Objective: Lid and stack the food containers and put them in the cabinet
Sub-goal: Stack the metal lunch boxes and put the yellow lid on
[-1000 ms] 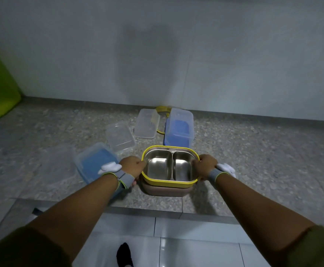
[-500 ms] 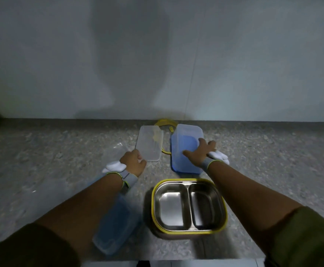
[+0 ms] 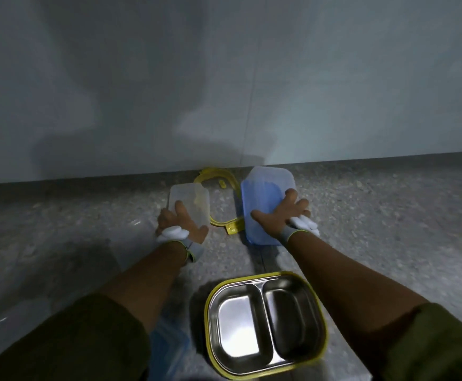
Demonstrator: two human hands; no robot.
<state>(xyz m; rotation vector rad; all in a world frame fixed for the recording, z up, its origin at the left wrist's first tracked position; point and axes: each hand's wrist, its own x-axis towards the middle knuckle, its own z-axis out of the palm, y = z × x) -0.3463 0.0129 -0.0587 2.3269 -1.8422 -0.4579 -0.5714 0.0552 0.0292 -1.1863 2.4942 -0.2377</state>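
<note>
A steel two-compartment lunch box (image 3: pixel 265 323) with a yellow rim sits open near me on the speckled counter (image 3: pixel 389 215). My left hand (image 3: pixel 180 224) grips the near end of a clear flat lid (image 3: pixel 190 200). My right hand (image 3: pixel 282 215) lies spread on a blue container with a clear lid (image 3: pixel 265 193), fingers around its near right side. A yellow-framed lid (image 3: pixel 221 185) lies between them against the wall, partly hidden. Under my left forearm a second blue container (image 3: pixel 169 347) shows only in part.
A pale tiled wall (image 3: pixel 224 78) rises straight behind the containers. The grey speckled counter extends left and right of them. Both wrists wear grey bands with white pieces.
Both hands left the steel lunch box and reached forward; the left took the clear lid and the right settled on the blue container. The view moved closer to the wall.
</note>
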